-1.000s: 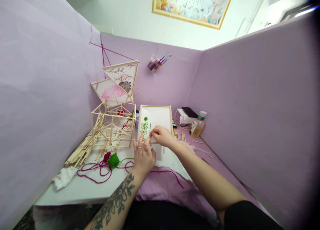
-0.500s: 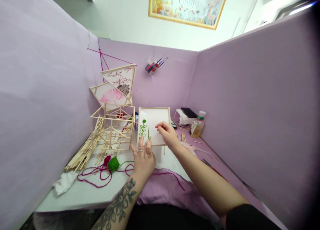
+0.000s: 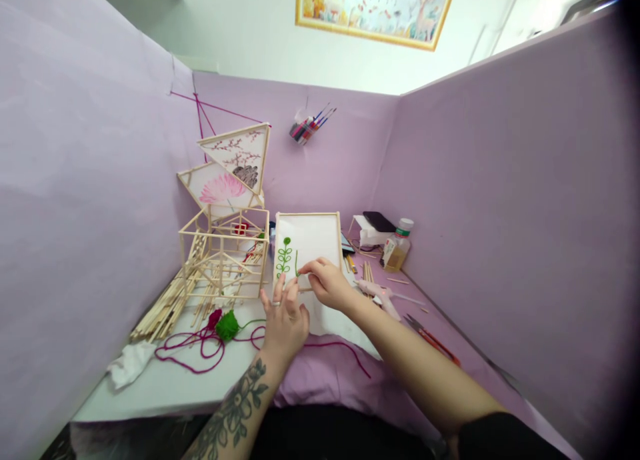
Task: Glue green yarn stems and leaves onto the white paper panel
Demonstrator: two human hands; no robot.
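Upright or leaning back at mid-surface, just right of a stick frame (image 3: 224, 236): a white panel (image 3: 320, 239) edged in thin sticks. Complete, by the look of it, along its left side: a green sprig (image 3: 284, 259), with disc on top and paired loops below. Beside it, only begun: a green strand (image 3: 297, 260), bare for most of its length, without disc or full loops. Blank beyond that, on the right half.

Left hand (image 3: 286, 320) spread fairly wide, fingertips against the panel's lower edge. Right hand (image 3: 327, 283) narrowed to a pinch near the strand's foot; any piece between the fingertips too small to tell.

Farther out on the pale surface (image 3: 165, 398): green yarn (image 3: 228, 326), magenta yarn (image 3: 215, 318), loose sticks (image 3: 165, 307), a white cloth (image 3: 129, 365). To the right, glue gun (image 3: 379, 295), scissors (image 3: 433, 340), bottle (image 3: 396, 249). Around everything, lilac walls (image 3: 500, 180), with painted panels (image 3: 241, 150) at back left, a brush holder (image 3: 303, 132) hung behind, and a gold-framed picture (image 3: 377, 10) above.
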